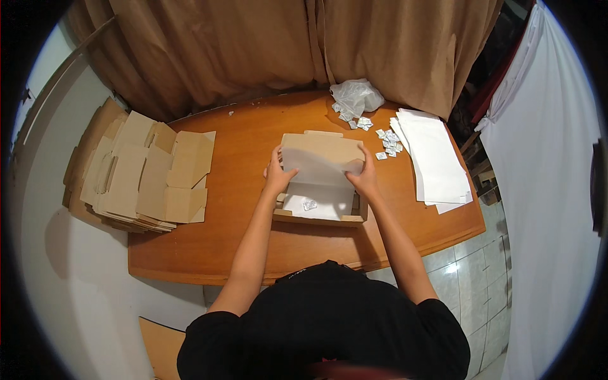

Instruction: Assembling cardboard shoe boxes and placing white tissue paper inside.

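An open cardboard box stands in front of me, its lid raised at the back. White paper lines the bottom, and one small white sachet lies on it. Above the lining a thin white sheet is held up, its upper edge curved. My left hand is closed on the sheet's left side, thumb inward, close against the lid's edge. At the sheet's right side my right hand grips likewise. Fingers behind the sheet and lid are partly hidden.
A stack of folded cardboard boxes fills the table's left end. At the back right are a clear plastic bag, scattered sachets and a pile of white paper sheets. Brown curtains hang behind the wooden table.
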{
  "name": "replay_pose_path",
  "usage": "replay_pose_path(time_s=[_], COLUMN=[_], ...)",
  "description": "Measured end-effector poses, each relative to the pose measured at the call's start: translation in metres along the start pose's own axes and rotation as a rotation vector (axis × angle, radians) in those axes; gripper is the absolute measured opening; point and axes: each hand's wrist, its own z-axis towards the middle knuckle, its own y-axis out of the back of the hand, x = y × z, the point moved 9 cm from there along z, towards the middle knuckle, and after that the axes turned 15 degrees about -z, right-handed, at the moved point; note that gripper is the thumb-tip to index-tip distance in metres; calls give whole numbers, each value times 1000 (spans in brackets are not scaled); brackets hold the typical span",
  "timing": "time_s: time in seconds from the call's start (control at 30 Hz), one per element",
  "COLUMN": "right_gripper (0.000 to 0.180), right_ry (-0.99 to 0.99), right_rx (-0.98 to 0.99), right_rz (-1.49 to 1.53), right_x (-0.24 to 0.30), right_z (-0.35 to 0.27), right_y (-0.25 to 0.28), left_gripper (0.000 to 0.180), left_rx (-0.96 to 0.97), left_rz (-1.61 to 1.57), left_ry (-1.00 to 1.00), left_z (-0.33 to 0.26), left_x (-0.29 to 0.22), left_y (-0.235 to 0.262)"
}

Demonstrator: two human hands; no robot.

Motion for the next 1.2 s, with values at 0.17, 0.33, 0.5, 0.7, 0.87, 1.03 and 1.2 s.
replay_pose_path(time_s=[0.17, 0.33, 0.5, 0.7, 0.87, 1.03, 1.2], right_gripper=[30, 28, 12, 14, 42, 63, 59], right_ry=[142, 421, 432, 266, 23, -489, -435], right_rx=[321, 332, 485, 695, 165, -16, -99], right_rz=[-359, -493, -771, -795, -601, -134, 46], right_x=[13, 14, 26, 19, -20, -89, -79], right_z=[-24, -43, -63, -63, -34, -38, -33], right_y=[-4, -1, -7, -10, 17, 6, 2], left_gripper=[32, 13, 22, 23, 44, 50, 53], left_rx=[70, 29, 170, 152, 18, 52, 6], left_rz=[-119, 293, 473, 457, 280, 28, 64], left_ry=[-76, -474, -392, -307, -102, -147, -63], left_z=[-5, -36, -42, -48, -57, -67, -82], left_x=[-7, -46, -28, -35, -11, 36, 38], left_y=[9, 16, 16, 16, 28, 23, 25])
